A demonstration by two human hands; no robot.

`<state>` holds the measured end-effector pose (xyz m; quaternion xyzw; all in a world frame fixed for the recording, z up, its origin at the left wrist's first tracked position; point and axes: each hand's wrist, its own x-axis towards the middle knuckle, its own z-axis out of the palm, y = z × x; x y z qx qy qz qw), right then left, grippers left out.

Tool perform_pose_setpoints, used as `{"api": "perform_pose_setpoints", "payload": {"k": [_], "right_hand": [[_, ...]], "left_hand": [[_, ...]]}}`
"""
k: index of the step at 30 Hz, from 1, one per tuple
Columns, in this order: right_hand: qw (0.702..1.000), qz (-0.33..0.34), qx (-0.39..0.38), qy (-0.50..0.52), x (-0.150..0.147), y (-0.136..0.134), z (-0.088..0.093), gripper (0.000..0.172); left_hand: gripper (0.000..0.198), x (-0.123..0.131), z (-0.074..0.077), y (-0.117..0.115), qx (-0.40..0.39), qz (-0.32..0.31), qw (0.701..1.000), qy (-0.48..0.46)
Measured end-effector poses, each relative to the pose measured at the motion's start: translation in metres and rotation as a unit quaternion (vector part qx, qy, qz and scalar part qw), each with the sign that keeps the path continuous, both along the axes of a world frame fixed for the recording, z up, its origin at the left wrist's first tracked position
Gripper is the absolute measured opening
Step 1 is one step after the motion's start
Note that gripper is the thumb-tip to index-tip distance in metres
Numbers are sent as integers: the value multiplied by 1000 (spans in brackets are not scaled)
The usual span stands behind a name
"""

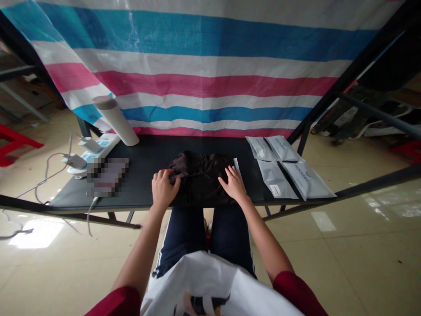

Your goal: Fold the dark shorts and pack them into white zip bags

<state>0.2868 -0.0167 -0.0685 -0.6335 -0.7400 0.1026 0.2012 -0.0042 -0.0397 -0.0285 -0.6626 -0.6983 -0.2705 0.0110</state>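
Note:
A crumpled dark brown cloth [200, 175], perhaps a folded garment, lies on the black table [151, 149] straight in front of me. My left hand [163, 188] is at its left edge, fingers bent over it and a fold of cloth between thumb and fingers. On the cloth's right side rests my right hand [233, 184], its fingers spread and thumb apart. A thin white strip [237, 166] sticks out just beyond the right fingers; what it belongs to is hidden under the cloth and hand.
Several grey-white printed packets [276, 180] lie at the table's right. To the left are a white bottle [116, 120], a power strip [100, 151] with plugged chargers, and a blurred phone-like device [108, 175] on a cable. A striped sheet [204, 70] hangs behind; dark metal bars frame both sides.

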Motion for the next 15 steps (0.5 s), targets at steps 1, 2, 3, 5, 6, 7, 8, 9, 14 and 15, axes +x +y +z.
{"api": "perform_pose_setpoints", "payload": {"k": [1,2,3,5,6,7,8,9,14,15], "right_hand": [[1000,3,-3,-2,3,-1,1,68],[1000,8,-6,-6,5,-1,1,69],[1000,12,-8,-11,7,-2,0,71],[1000,19,-7,-24,9,-3,-1,72],[999,21,-3,-29,10,-3,-3,72],[999,22,1,-34,10,-3,-4,73],[999,21,6,-36,10,-4,-5,72],[999,19,9,-37,9,-4,-6,72],[999,2,23,-27,7,-4,-8,67],[999,-2,26,-25,7,-4,-8,66]], "left_hand": [[49,8,1,1,-6,-31,999,9],[56,14,0,2,-17,-58,998,18],[62,20,-2,3,-31,-79,996,28],[71,26,-10,4,-63,-104,991,49],[74,28,-14,4,-77,-109,989,59],[75,28,-18,4,-87,-112,987,68],[75,28,-22,4,-93,-114,986,75],[75,28,-25,4,-96,-115,986,79],[76,27,-29,4,-98,-112,986,81],[75,28,-28,4,-97,-111,986,80]]}}
